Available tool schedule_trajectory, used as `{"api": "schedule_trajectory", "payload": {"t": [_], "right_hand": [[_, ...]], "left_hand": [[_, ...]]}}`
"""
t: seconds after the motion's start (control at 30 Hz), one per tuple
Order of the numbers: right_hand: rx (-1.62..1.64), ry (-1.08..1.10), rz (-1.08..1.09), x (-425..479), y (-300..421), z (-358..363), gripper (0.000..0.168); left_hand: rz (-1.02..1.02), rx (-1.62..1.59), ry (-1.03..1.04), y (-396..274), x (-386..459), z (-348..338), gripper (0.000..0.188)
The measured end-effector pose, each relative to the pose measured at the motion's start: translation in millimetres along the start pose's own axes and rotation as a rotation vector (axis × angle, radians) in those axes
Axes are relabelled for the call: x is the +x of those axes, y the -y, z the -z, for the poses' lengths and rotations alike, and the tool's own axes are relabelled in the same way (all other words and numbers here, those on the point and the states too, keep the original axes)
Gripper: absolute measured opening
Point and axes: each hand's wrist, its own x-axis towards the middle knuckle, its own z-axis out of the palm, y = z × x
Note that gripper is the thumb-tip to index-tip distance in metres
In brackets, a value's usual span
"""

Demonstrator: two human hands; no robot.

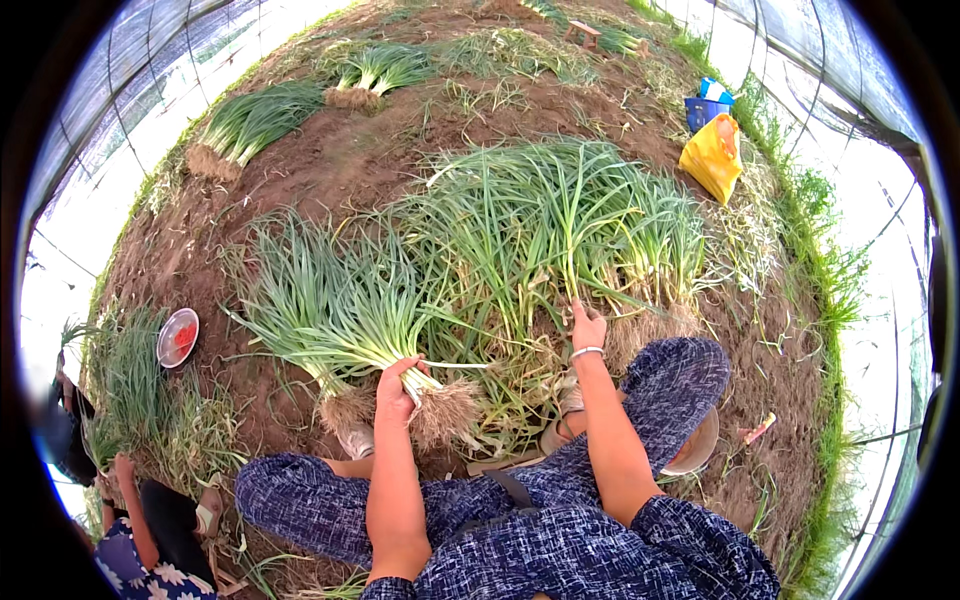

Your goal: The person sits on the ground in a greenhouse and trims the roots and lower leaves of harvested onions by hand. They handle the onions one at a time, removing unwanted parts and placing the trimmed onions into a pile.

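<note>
My left hand [397,388] is closed round the white stalks of a bunch of leek-like green plants [390,322], just above their matted brown roots [448,412]. The leaves of this bunch fan out up and to the left, over another bunch lying on the soil. To the right, my right hand [589,330], with a band at its wrist, grips the lower stem of a single green plant [571,240] whose leaves spread upward. Behind both hands lies a broad heap of the same plants [487,202], with roots showing at its right end [652,330].
Tied-looking bunches [262,120] lie farther back on brown soil. A yellow bag [712,159] and a blue bucket [703,112] stand at back right. A pale bowl [178,339] with red pieces sits at left. Another person [150,540] sits at lower left. A small wooden stool [583,34] is far back.
</note>
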Motion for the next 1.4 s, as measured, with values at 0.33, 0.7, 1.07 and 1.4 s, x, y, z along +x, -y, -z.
{"api": "schedule_trajectory", "payload": {"t": [0.33,0.7,1.07,1.4], "right_hand": [[-1.146,0.740,1.022,-35,-35,-18,0.019],[0.651,-0.078,1.033,-70,306,16,0.021],[-1.186,1.313,0.498,-112,-51,-95,0.038],[-0.801,0.520,0.232,30,-67,-81,0.030]], "left_hand": [[0.102,-0.167,0.112,24,8,-22,0.027],[0.049,-0.360,0.137,37,10,5,0.038],[0.083,-0.085,0.085,61,13,13,0.028],[-0.114,-0.070,0.122,-20,-17,-29,0.018]]}}
